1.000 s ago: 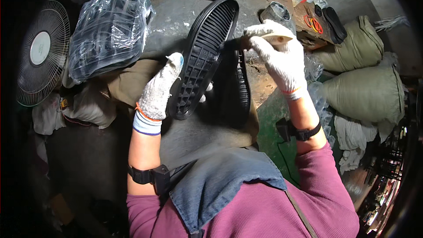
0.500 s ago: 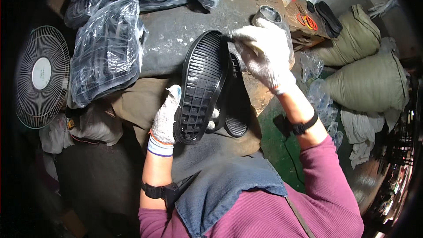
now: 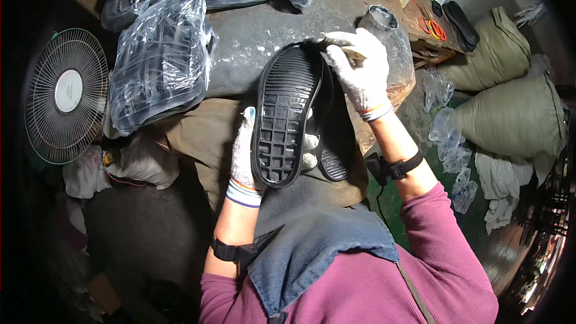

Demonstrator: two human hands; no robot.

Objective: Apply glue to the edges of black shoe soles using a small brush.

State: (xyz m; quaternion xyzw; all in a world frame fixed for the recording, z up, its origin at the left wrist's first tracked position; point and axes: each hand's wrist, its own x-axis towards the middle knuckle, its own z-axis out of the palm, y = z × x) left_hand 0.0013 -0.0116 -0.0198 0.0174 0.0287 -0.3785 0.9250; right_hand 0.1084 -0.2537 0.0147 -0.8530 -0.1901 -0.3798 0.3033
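Note:
My left hand [image 3: 243, 150], in a white knit glove, grips a black shoe sole [image 3: 282, 114] by its lower half. The thumb lies along the left edge, and fingertips show past the right edge. The sole stands tilted up over my lap, its ribbed and gridded face toward me. At the top right rim of the sole, my gloved right hand [image 3: 360, 72] has thumb and fingers pinched together; what lies between them is hidden. A second black sole [image 3: 335, 159] rests behind on my lap, partly covered by the first.
Clear plastic bags of black soles [image 3: 162, 63] lie on the worn bench [image 3: 252, 54]. A round tin [image 3: 379, 19] stands beyond my right hand. Orange-handled scissors [image 3: 432, 29] lie farther right. There are stuffed sacks [image 3: 510, 114] at right and a fan [image 3: 68, 90] at left.
The whole view has shifted a little. The held sole has turned slightly more upright. My right hand stays by its top rim, with the fingers drawn in a bit differently.

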